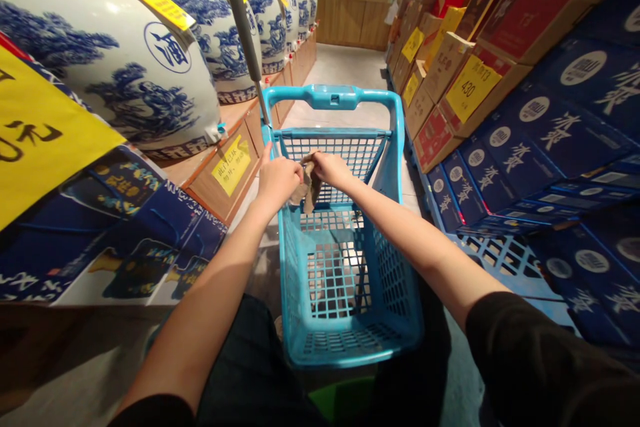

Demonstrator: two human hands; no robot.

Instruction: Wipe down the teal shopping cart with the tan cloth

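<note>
A crumpled grey-brown cloth (311,192) hangs between my two hands, over the inside of a blue plastic shopping cart (352,353). My right hand (331,169) pinches its upper part. My left hand (280,181) is closed at the cloth's left side, its fingers curled round the edge, close to the cart's left rim. Beyond both hands rises the cart's blue handle (334,97). A grey pole (245,33) stands at the handle's left corner. Through the basket's grid the floor shows. The fingertips of my right hand are partly hidden by the cloth.
Large blue-and-white jars (125,60) with yellow tags line a wooden ledge (240,167) on the left. Stacked blue boxes (525,140) and red-brown cartons (450,107) border the right. A tiled aisle (345,67) runs ahead to a wooden counter (357,17). Blue printed boxes (100,233) stand near left.
</note>
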